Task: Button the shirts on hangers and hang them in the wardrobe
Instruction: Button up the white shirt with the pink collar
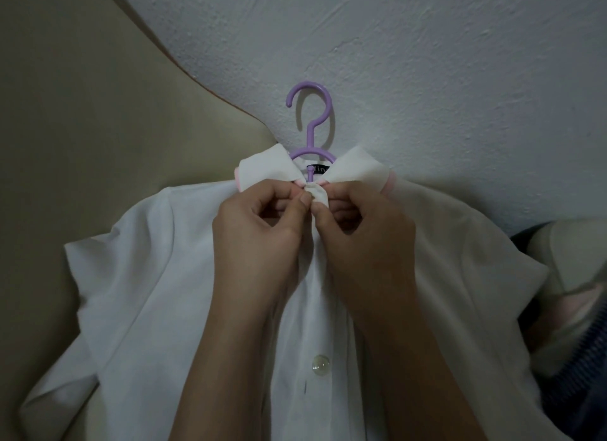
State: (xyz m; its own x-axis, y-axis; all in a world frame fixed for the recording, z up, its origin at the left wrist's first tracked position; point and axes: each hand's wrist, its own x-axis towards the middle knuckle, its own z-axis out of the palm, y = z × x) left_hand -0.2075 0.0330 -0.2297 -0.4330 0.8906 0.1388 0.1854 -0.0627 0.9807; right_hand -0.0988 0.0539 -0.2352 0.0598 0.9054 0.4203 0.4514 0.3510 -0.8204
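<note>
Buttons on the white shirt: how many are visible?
1. The clear round button sits on the white fabric shirt's front, below the left hand and right hand, which pinch the collar area and may hide another.

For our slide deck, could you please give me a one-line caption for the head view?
Left hand and right hand pinch the white shirt at its collar, on a purple hanger.

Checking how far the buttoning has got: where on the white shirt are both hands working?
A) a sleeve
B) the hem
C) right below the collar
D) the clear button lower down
C: the left hand and right hand both pinch fabric of the white shirt just under its collar, by the purple hanger; the clear button lies lower, untouched.
</note>
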